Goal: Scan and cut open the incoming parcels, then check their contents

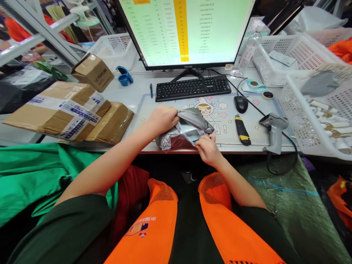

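Observation:
A crumpled grey plastic mailing bag [166, 140] lies at the front edge of the desk mat, its mouth spread apart toward me. My left hand [165, 119] is closed on the upper left edge of the bag. At the lower right of the opening, the fingers of my right hand [207, 148] pinch the bag's edge. Between the hands something pale blue and white [188, 131] shows inside; its kind cannot be made out. Right of the bag a black and yellow utility knife [242, 130] lies on the mat, apart from my right hand.
Cardboard boxes [79, 96] are stacked at the left. Behind the bag are a keyboard [192, 88] and a monitor [189, 67]. A mouse [241, 104], a barcode scanner [275, 132] with its cable and white plastic baskets [302, 124] occupy the right side.

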Demonstrator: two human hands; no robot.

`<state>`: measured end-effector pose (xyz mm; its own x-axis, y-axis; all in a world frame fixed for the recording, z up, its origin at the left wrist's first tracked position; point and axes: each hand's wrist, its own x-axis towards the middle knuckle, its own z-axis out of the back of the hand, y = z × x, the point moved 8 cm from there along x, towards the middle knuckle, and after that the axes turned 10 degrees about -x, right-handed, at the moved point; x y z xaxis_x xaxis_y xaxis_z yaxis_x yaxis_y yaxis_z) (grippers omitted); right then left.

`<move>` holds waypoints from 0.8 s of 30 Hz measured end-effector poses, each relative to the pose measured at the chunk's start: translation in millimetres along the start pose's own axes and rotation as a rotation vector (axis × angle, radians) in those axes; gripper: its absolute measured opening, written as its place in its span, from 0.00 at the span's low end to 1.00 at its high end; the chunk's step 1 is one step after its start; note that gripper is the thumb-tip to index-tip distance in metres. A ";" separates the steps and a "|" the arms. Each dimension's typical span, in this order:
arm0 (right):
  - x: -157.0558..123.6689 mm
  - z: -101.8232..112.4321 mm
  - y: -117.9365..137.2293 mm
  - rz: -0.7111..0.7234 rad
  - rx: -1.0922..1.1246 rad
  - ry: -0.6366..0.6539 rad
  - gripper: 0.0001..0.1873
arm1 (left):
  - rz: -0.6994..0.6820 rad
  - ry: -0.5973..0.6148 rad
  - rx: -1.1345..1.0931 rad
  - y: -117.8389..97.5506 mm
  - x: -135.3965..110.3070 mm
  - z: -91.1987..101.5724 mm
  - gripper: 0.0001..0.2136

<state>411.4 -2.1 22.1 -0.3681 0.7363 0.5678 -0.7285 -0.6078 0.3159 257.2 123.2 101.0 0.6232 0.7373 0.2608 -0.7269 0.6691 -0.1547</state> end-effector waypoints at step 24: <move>25.2 31.9 95.9 0.565 -0.093 0.106 0.26 | -0.437 0.260 -0.450 -64.1 -121.6 54.7 0.22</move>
<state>350.7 -51.3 90.9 -0.7664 0.3342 0.5485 -0.4484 -0.8898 -0.0843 212.2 -14.4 131.4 0.9226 0.3507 0.1609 -0.2361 0.8429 -0.4834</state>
